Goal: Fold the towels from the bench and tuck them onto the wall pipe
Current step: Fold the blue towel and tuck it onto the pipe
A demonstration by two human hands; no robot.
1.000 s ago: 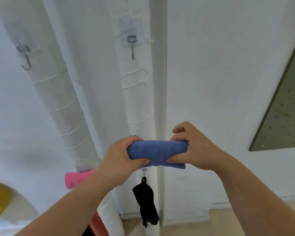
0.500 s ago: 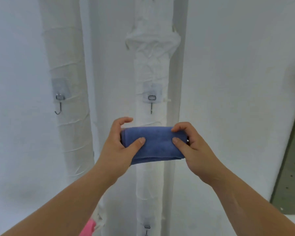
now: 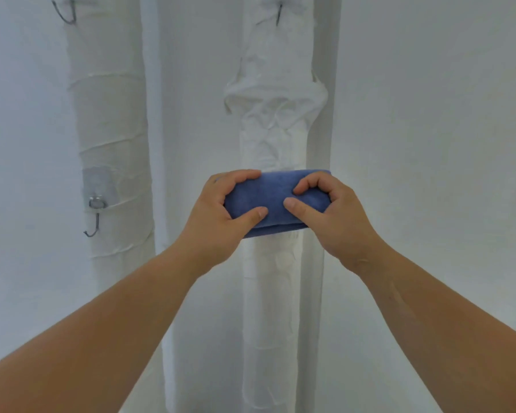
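A folded blue towel [image 3: 273, 198] is held level in front of the white wrapped wall pipe [image 3: 273, 129] at mid-frame. My left hand [image 3: 221, 216] grips its left end, thumb on the front and fingers curled over the top. My right hand [image 3: 331, 213] grips its right end the same way. The towel covers a short stretch of the pipe; whether it touches the pipe I cannot tell.
A second wrapped pipe [image 3: 111, 114] runs up the wall to the left, with a metal hook [image 3: 94, 210] stuck on it. Two more hooks [image 3: 66, 10] hang at the top edge. A white wall corner [image 3: 322, 144] runs just right of the middle pipe.
The towel and both hands have risen up the middle pipe, past the hook that was above them. My view has tilted upward; the pink towel and black item below are out of sight.
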